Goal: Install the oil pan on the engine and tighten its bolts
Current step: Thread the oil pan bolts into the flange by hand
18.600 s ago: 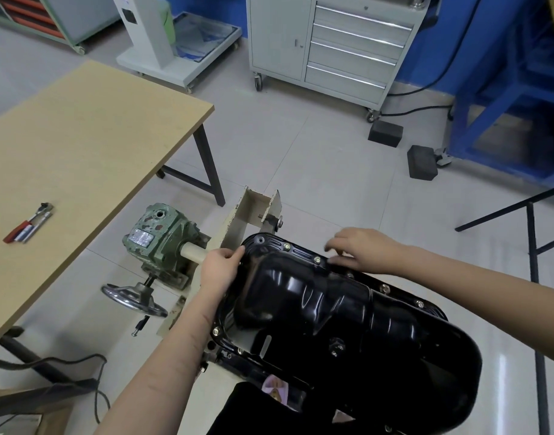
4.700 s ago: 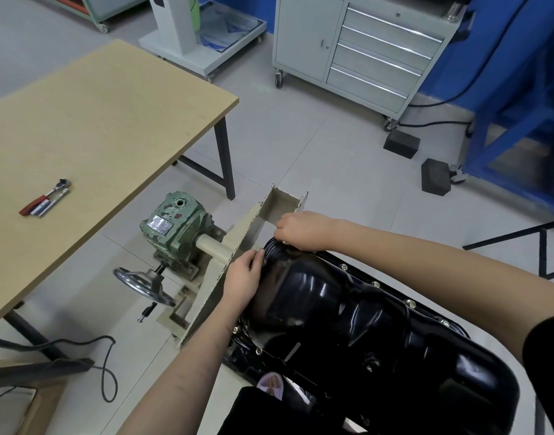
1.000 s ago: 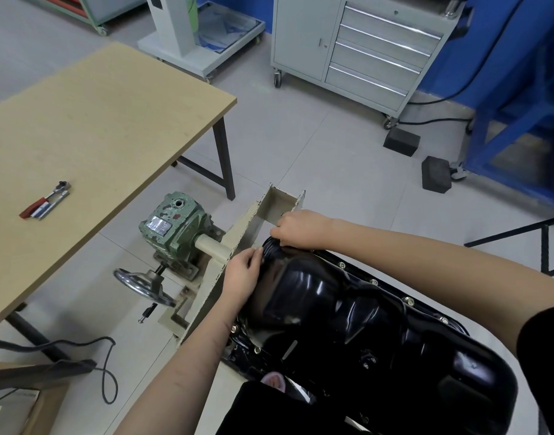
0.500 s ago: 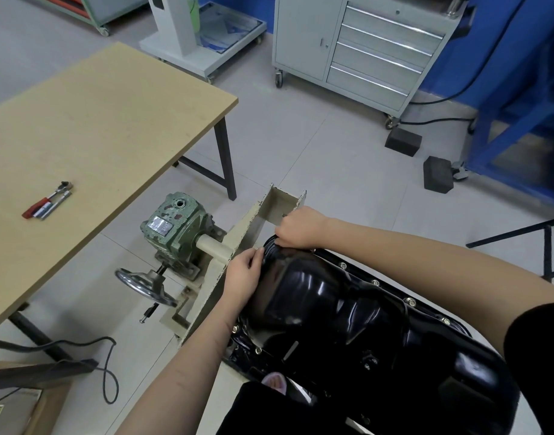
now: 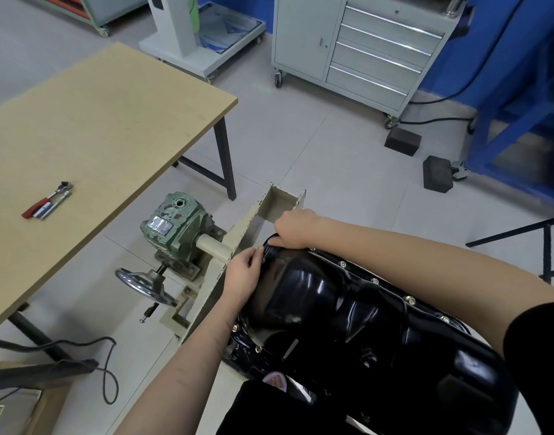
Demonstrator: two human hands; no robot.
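The grip here is two bare hands, both at the far end of the oil pan [image 5: 347, 312]. The left hand [image 5: 242, 279] lies against the pan's rounded end wall, fingers curved over it and thumb tip at the rim, steadying it more than clamping it. The right hand [image 5: 293, 229] sits on the pan's far corner with fingers curled down at the flange; whether they pinch a bolt there is hidden under the knuckles, so I cannot tell.

The pan rests mouth-down on the engine, its long axis running from that far corner back toward the person's body. Several bolts [image 5: 375, 281] show along the flange on the pan's right edge, strung out behind the right hand. The stand plate [image 5: 238, 233] stands just beside the pan's far end, touching or nearly touching the left hand.

The ratchet [image 5: 48, 200] lies on the table [image 5: 112, 120], well apart from the pan on its left side. So the left hand is the nearer one to fetch it, judging by position, while the right stays over the bolt line.
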